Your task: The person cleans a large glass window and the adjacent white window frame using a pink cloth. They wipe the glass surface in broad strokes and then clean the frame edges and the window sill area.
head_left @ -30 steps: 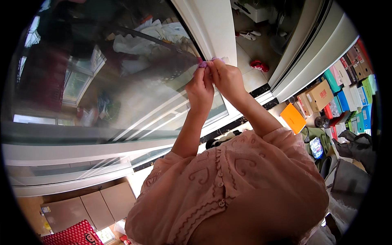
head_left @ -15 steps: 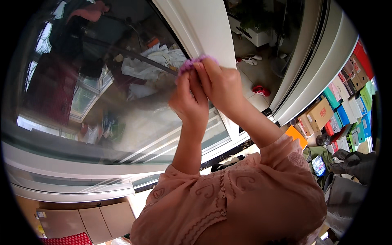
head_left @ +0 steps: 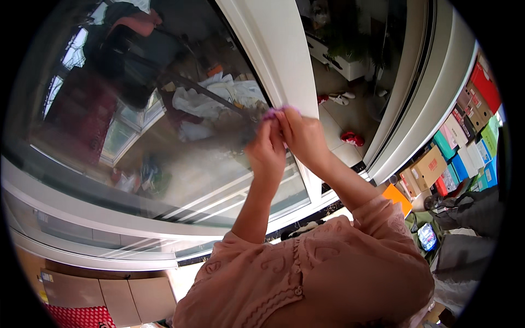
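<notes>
Take 12 o'clock as the top of your view. The purple fuzzy fabric piece (head_left: 271, 114) sits at your fingertips, on their 12 o'clock side, with most of it covered by your own fingers. What shows is a low bunched ridge running roughly from 8 to 2 o'clock; its full length and true long axis cannot be told. Neither hand is clearly nearer: your left hand (head_left: 266, 151) comes at it from 7 o'clock, your right hand (head_left: 304, 138) from 4 o'clock, and their tips meet at the fabric.

Both sets of fingers are pinched on that piece, thumbs and forefingers drawn together, the right ones lying just to the 2 o'clock side of the left. The fabric pokes out past both.

Beyond the hands, the white door frame (head_left: 281, 60) runs from 11 to 5 o'clock, with the dark glass pane (head_left: 180, 202) on its 9 o'clock side. Whether the fabric touches either is unclear.
</notes>
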A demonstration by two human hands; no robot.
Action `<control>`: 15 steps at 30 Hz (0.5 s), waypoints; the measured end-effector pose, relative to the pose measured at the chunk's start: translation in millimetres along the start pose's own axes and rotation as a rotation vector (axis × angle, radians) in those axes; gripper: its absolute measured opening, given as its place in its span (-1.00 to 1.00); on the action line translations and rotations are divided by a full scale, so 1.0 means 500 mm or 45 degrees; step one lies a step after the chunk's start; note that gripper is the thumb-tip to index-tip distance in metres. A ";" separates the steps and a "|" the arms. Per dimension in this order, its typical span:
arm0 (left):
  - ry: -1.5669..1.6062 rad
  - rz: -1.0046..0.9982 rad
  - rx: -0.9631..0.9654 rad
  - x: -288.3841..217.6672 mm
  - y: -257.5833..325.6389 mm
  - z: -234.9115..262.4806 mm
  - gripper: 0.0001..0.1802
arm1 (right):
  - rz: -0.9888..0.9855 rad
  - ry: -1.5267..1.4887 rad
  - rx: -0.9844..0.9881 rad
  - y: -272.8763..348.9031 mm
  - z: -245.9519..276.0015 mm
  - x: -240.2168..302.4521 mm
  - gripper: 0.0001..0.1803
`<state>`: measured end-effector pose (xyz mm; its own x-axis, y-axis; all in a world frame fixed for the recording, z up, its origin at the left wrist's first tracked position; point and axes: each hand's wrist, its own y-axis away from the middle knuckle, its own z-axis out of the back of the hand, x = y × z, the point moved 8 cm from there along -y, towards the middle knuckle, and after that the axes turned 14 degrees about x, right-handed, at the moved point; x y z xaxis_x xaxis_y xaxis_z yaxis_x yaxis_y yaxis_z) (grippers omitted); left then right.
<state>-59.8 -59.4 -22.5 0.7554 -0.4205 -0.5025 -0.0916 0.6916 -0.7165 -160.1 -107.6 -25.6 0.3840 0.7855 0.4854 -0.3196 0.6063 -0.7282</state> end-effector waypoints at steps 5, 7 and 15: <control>-0.173 -0.280 -0.291 -0.130 -0.173 0.122 -0.92 | 0.242 0.091 -0.279 -0.184 0.129 0.133 -0.79; -0.175 -0.284 -0.322 -0.153 -0.206 0.147 -0.92 | 0.246 0.125 -0.317 -0.216 0.150 0.160 -0.77; -0.153 -0.199 -0.284 -0.102 -0.130 0.092 -0.90 | 0.214 0.094 -0.338 -0.139 0.103 0.107 -0.69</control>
<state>-62.2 -56.0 72.0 0.8418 -0.4299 -0.3265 -0.0984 0.4724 -0.8759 -161.9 -101.2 76.0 0.4100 0.8547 0.3183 -0.1505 0.4076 -0.9007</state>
